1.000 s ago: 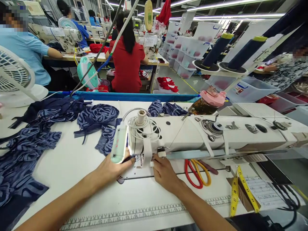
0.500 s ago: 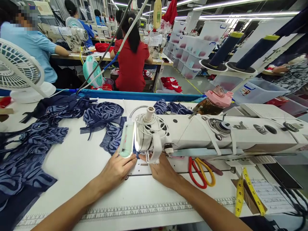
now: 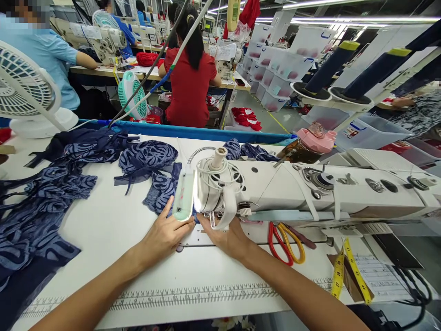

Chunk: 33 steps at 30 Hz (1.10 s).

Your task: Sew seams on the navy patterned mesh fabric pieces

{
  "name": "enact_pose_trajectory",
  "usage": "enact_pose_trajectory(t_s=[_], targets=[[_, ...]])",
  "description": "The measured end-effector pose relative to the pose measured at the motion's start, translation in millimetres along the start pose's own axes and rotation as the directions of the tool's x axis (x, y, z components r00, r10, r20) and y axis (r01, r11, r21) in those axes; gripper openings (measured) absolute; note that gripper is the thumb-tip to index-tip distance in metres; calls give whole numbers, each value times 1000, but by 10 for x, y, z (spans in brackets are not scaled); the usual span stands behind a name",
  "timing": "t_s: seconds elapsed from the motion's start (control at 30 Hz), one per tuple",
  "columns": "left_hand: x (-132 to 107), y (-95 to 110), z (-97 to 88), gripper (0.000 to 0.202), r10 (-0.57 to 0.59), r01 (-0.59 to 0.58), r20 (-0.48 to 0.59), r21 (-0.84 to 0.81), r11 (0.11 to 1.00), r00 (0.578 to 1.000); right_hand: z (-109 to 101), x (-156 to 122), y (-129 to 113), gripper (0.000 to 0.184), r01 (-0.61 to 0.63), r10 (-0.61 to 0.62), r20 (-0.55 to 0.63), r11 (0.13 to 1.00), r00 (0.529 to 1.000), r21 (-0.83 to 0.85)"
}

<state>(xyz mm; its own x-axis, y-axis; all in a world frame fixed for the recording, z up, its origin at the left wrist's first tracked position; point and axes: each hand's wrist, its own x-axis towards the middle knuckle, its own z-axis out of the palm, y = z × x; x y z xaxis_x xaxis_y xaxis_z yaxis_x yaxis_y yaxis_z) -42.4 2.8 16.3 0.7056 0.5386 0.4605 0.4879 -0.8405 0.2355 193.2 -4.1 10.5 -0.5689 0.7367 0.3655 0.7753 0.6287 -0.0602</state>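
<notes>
My left hand lies flat on the white table, fingers spread, its index fingertip on a dark blue patterned fabric piece that runs under the head of the white sewing machine. My right hand rests flat on the machine bed just right of the needle area, fingers stretched toward it. Their tips are partly hidden by a white strap hanging from the head. A lit lamp on the head stands between my two hands.
More blue patterned fabric is heaped at the left. Red- and yellow-handled scissors and a yellow measuring tape lie to the right. A pink-lidded bottle stands behind the machine, a white fan at far left. Other people sew at tables behind.
My right hand has slid left from the knob side to the needle area. My left hand has flattened, its index finger reaching onto the fabric.
</notes>
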Motion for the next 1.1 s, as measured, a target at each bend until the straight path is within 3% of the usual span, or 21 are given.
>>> enact_pose_trajectory(t_s=[0.43,1.1], targets=[[-86,-61,116,34,-21,21,0,6,1000,1000,111,-23,32,19,-85,81,47,991,996,105],[-69,-40,79,35,-25,25,13,3,1000,1000,117,-69,59,26,52,-52,8,997,999,48]])
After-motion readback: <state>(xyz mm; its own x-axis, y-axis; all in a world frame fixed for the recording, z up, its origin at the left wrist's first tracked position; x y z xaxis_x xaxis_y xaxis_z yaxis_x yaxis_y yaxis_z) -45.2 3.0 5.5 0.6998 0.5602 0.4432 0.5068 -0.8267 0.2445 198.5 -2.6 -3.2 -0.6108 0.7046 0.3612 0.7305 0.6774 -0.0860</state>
